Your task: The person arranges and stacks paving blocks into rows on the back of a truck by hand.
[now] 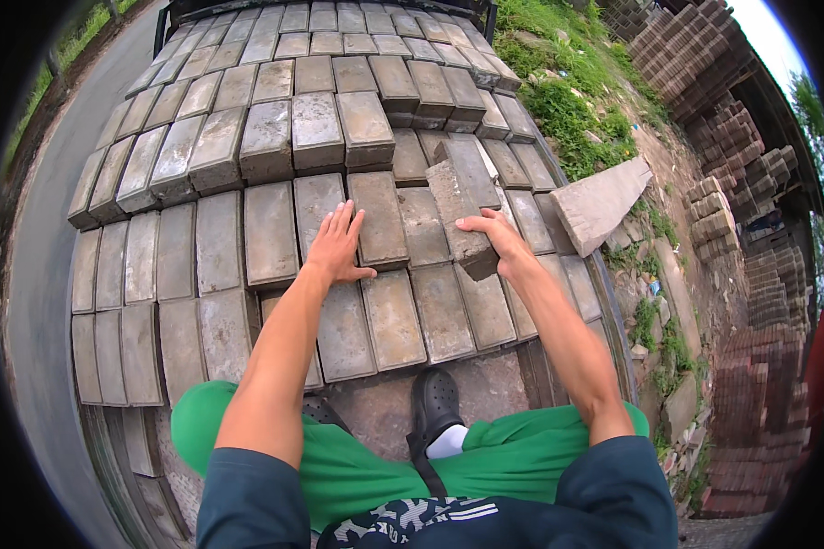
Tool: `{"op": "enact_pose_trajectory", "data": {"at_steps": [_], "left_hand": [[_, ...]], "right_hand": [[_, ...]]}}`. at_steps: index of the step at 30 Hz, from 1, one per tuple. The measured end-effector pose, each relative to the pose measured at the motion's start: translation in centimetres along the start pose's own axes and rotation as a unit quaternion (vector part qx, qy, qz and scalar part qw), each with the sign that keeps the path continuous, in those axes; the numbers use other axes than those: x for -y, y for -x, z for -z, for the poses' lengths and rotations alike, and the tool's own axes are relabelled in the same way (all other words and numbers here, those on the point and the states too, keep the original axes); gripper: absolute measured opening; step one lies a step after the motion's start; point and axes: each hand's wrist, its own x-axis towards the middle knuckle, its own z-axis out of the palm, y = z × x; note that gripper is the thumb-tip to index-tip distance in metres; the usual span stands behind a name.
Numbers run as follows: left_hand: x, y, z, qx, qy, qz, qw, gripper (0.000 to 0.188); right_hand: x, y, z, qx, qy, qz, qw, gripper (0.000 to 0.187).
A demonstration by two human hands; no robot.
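My left hand [336, 245] lies with its fingers spread over grey concrete paving blocks. Its fingertips touch the edge of a raised paving block [378, 218]. On the right, my right hand [502, 240] grips a tilted paving block [449, 206], the thumb on its near end and the other fingers mostly hidden. This block stands higher than its neighbours and leans among lower ones. Below my hands runs a near row of flat paving blocks [394, 320].
Stepped layers of paving blocks [267, 137] fill the truck bed ahead. My dark clog [435, 401] stands on the bed floor. A wedge-shaped concrete slab [600, 203] sits beyond the right edge. Grass [558, 101], stacked blocks [682, 55] and a road [41, 274] flank the bed.
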Motion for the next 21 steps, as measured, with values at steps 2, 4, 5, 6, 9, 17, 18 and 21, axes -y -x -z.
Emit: {"op": "enact_pose_trajectory", "data": {"at_steps": [2,4,5,6,9,17,18,21], "left_hand": [[1.1,0.6,0.3,-0.046,0.037,0.003,0.998,0.123],[1.0,1.3,0.4,-0.056,0.017,0.028,0.998,0.121],[0.8,1.3,0.4,-0.067,0.001,0.045,0.997,0.118],[1.4,1.8,-0.1,-0.068,-0.004,0.051,0.996,0.118],[2.2,2.5,-1.2,-0.142,-0.005,0.02,0.99,0.11],[1.8,2.8,-0.2,-0.135,0.012,0.022,0.99,0.11],[1.9,2.8,-0.1,-0.129,0.012,0.021,0.991,0.11],[1.7,2.4,0.3,-0.134,0.023,0.014,0.991,0.109]], "right_hand": [[0.9,-0.2,-1.6,0.012,0.001,0.019,1.0,0.113],[1.4,-2.5,-2.1,0.014,0.002,0.023,1.0,0.106],[1.7,-4.3,-1.4,0.047,-0.005,0.005,0.999,0.101],[2.5,-5.5,-1.9,0.089,-0.012,-0.014,0.996,0.096],[4.6,-10.0,-3.1,0.072,0.007,-0.021,0.997,0.087],[9.7,-19.6,-8.5,-0.191,0.356,0.113,0.908,0.079],[9.4,-19.9,-8.4,-0.189,0.355,0.107,0.909,0.079],[7.6,-21.4,-6.5,-0.198,0.402,0.312,0.838,0.068]]}}
